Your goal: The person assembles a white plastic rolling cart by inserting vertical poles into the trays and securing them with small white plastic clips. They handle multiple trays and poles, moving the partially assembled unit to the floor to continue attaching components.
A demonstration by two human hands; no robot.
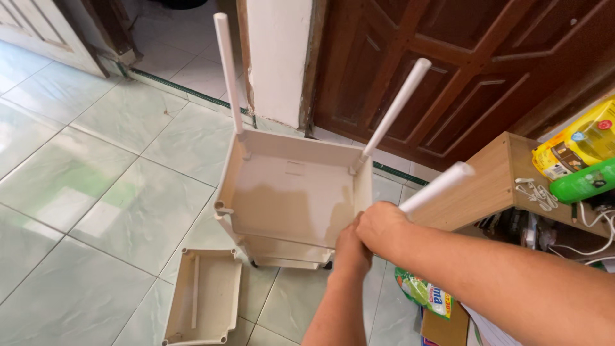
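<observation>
Both hands were clenched at the near right corner of the cream tray rack (291, 198) on the floor, the right hand (382, 229) closed around a white pole (437, 187), the left hand (351, 251) gripping just below. A green-and-white packet (423, 293) lay right beneath them; a yellow package (576, 146) and green bottle (583, 181) sat on the wooden shelf (490, 186) beyond the right hand

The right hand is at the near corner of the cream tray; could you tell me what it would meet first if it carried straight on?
The right hand points left across the cream tray, so probably the tray's far wall; depth is unclear.

Home: tiled floor (96, 192), wooden door (461, 70).
</observation>
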